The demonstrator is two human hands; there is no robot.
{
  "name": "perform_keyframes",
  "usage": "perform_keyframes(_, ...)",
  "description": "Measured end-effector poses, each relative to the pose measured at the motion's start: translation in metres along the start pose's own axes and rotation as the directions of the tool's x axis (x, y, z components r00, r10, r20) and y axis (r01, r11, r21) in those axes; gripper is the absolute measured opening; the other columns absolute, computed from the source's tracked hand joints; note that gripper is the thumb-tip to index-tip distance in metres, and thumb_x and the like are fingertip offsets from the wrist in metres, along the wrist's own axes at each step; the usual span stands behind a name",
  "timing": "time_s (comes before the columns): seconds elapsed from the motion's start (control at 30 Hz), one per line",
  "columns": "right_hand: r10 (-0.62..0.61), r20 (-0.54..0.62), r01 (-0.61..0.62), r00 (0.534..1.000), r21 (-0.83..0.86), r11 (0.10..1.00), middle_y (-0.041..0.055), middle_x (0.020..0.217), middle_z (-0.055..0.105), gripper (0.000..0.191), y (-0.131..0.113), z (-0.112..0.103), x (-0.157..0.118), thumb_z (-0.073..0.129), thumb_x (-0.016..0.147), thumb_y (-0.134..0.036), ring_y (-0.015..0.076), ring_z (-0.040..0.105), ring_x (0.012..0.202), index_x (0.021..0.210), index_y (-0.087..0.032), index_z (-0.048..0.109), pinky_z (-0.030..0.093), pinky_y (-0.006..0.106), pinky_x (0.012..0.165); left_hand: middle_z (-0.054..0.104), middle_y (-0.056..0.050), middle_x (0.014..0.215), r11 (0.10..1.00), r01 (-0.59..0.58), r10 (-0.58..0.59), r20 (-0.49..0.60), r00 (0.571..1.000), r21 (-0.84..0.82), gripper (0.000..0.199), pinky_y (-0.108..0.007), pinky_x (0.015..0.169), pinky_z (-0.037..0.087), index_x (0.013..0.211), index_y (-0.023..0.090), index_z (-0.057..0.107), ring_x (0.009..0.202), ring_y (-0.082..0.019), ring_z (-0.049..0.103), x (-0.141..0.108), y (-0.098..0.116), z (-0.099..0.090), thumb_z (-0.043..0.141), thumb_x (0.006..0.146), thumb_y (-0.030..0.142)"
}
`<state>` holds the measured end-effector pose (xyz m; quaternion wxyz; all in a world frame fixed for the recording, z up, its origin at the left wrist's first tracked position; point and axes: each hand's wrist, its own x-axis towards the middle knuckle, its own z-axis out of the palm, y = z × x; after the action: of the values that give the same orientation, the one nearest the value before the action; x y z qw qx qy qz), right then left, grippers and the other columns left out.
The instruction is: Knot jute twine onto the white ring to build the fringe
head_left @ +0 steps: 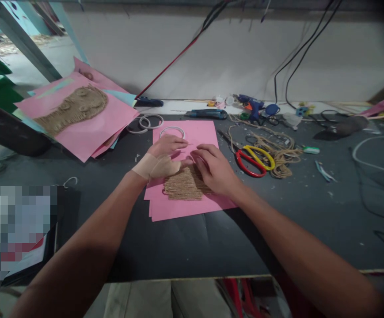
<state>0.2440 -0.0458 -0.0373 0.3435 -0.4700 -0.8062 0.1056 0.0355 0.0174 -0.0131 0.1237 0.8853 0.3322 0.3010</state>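
Note:
Pink paper sheets (175,210) lie on the dark table, with a panel of brown twine rows (185,187) on top. My left hand (165,159), wrapped at the wrist in a beige band, rests at the panel's upper left, fingers stretched over the pink paper. From the right, my right hand (214,170) lies over the panel's right side, its fingers bent and apart, the tips near my left hand's fingers. A white ring (172,128) sits just above my left hand. Part of the panel is hidden under both hands.
Red and yellow scissors (254,161) lie to the right beside tangled twine (281,159). Behind are a utility knife (207,114) and a blue glue gun (253,106). At left, stacked papers (89,132) carry a twine piece; a black tube (13,128) is beside them.

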Motion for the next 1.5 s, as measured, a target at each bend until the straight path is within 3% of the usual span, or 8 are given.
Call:
perform_keyframes(0.2,-0.042,0.007,0.042,0.999,-0.038,0.998,0.0156,0.128,0.067,0.03,0.004,0.001,0.0,0.045,0.098,-0.017,0.0286,0.058,0.119,0.117,-0.015,0.068,0.047,0.05,0.105,0.077,-0.005,0.109,0.992,-0.004,0.018,0.109,0.994,-0.13,0.022,-0.043,0.1,0.056,0.095,0.026,0.077,0.107,-0.023,0.069,-0.003,0.007,0.004,0.076,0.079,0.042)
perform_keyframes(0.47,-0.028,0.04,0.029,0.999,-0.032,0.999,0.0121,0.114,0.073,0.028,0.001,-0.001,0.002,0.046,0.097,-0.016,0.0266,0.064,0.109,0.109,-0.015,0.071,0.049,0.046,0.101,0.078,-0.006,0.105,0.967,0.145,-0.118,0.135,0.984,-0.212,0.025,-0.037,0.092,0.061,0.097,0.023,0.078,0.101,-0.022,0.072,-0.008,0.001,-0.001,0.077,0.078,0.039)
perform_keyframes(0.63,-0.038,0.015,0.038,0.999,-0.026,0.999,0.0121,0.115,0.073,0.026,-0.001,-0.001,0.002,0.047,0.097,-0.017,0.0258,0.064,0.109,0.109,-0.014,0.071,0.049,0.044,0.101,0.078,-0.007,0.104,0.936,0.257,-0.221,0.165,0.961,-0.242,0.032,-0.04,0.091,0.061,0.099,0.02,0.078,0.098,-0.025,0.073,-0.01,-0.002,-0.006,0.081,0.073,0.038)
perform_keyframes(0.8,-0.019,-0.018,0.019,1.0,-0.007,1.0,0.011,0.11,0.073,0.023,-0.002,-0.002,0.002,0.05,0.096,-0.015,0.0252,0.064,0.107,0.102,-0.016,0.072,0.05,0.043,0.098,0.077,-0.01,0.109,0.8,0.432,-0.366,0.232,0.901,-0.416,0.044,-0.04,0.096,0.058,0.105,0.017,0.076,0.102,-0.025,0.072,-0.011,0.0,-0.008,0.084,0.069,0.041)
perform_keyframes(0.9,0.003,-0.04,-0.003,0.999,-0.005,1.0,0.0107,0.107,0.073,0.021,-0.003,-0.003,0.002,0.051,0.096,-0.015,0.0249,0.064,0.104,0.101,-0.017,0.071,0.05,0.043,0.097,0.077,-0.011,0.108,0.73,0.505,-0.453,0.227,0.862,-0.46,0.041,-0.04,0.094,0.057,0.104,0.016,0.077,0.099,-0.024,0.071,-0.011,-0.001,-0.01,0.081,0.073,0.042)
perform_keyframes(1.07,-0.045,0.009,0.045,0.999,0.012,0.999,0.0095,0.114,0.073,0.02,-0.004,-0.003,0.003,0.053,0.098,-0.021,0.0246,0.064,0.109,0.104,-0.018,0.072,0.048,0.044,0.101,0.077,-0.01,0.107,0.716,0.473,-0.459,0.165,0.873,-0.513,0.035,-0.037,0.093,0.053,0.101,0.016,0.078,0.099,-0.022,0.069,-0.011,-0.008,-0.016,0.077,0.079,0.044)
perform_keyframes(1.2,-0.073,0.059,0.072,0.996,0.017,0.997,0.008,0.116,0.074,0.021,-0.003,-0.003,0.003,0.053,0.098,-0.023,0.0245,0.063,0.11,0.105,-0.018,0.072,0.047,0.045,0.102,0.076,-0.01,0.107,0.639,0.523,-0.502,0.208,0.839,-0.564,0.039,-0.033,0.078,0.054,0.104,0.016,0.077,0.094,-0.022,0.069,-0.012,-0.012,-0.017,0.076,0.08,0.047)
perform_keyframes(1.5,-0.062,0.056,0.061,0.996,0.018,0.998,0.007,0.109,0.076,0.023,-0.005,-0.004,0.005,0.051,0.099,-0.024,0.0244,0.065,0.105,0.105,-0.018,0.073,0.048,0.043,0.098,0.078,-0.009,0.1,0.716,0.454,-0.432,0.175,0.885,-0.531,0.032,-0.035,0.089,0.052,0.096,0.017,0.078,0.095,-0.021,0.07,-0.011,-0.014,-0.011,0.077,0.08,0.044)
